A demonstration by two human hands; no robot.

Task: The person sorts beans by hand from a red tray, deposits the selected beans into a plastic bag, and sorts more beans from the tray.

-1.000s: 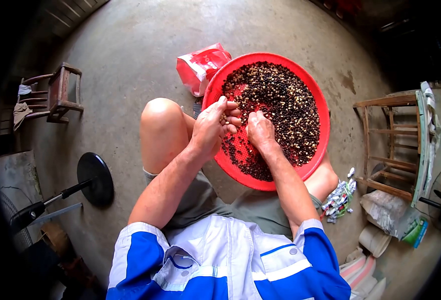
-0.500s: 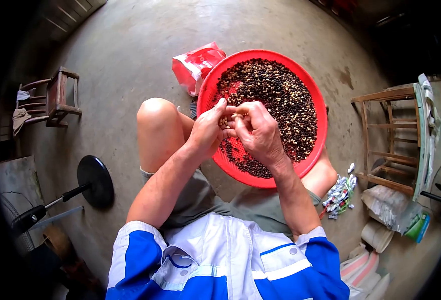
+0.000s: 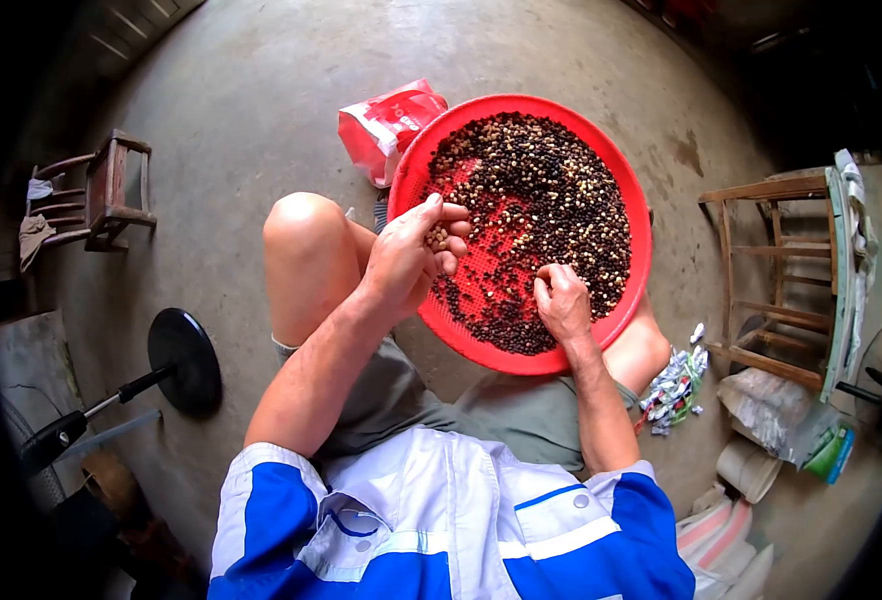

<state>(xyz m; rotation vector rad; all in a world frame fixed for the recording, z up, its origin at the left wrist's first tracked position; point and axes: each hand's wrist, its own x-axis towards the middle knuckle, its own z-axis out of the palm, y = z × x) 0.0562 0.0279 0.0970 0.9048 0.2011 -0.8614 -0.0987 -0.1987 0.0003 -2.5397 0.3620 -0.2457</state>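
A round red plastic basket (image 3: 644,235) rests in front of my legs, holding a mass of small dark and pale beans (image 3: 561,170). Over its left side, my left hand (image 3: 401,252) is cupped with fingers curled around several pale tan beans (image 3: 437,237). My right hand (image 3: 564,305) reaches down to the beans at the lower right of the basket. Its thumb and fingertips are pinched together; whatever lies between them is too small to make out. Red mesh shows through where the beans lie thin, between the two hands.
Behind the basket's left rim stands a red and white bag (image 3: 386,128). Wooden chairs stand left (image 3: 116,195) and right (image 3: 776,265). A black round fan base (image 3: 186,362) is at left. Crumpled wrappers (image 3: 673,395), a plastic bag (image 3: 764,405) and a white bucket (image 3: 748,468) lie right.
My right hand has left my left hand and moved down and right to the beans in the basket. My left hand stays cupped, its palm now more in view with the beans.
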